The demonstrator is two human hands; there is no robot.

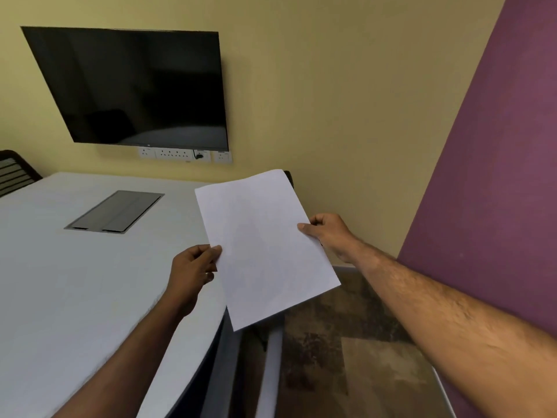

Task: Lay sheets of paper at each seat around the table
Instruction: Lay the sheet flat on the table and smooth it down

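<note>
A blank white rectangular sheet of paper is held in the air by both hands, tilted, over the right edge of the pale grey rounded table and the brown patterned floor beside it. The sheet's left edge is pinched between thumb and fingers of the left hand; its right edge is pinched in the same narrow grip by the right hand. Whether more than one sheet is held cannot be told. A dark grey rectangular cable hatch is set into the tabletop, far and left of the paper. A black flat screen is mounted on the far yellow wall, with white sockets just below it. A purple wall panel is seen on the right, and a dark chair back at the far left
</note>
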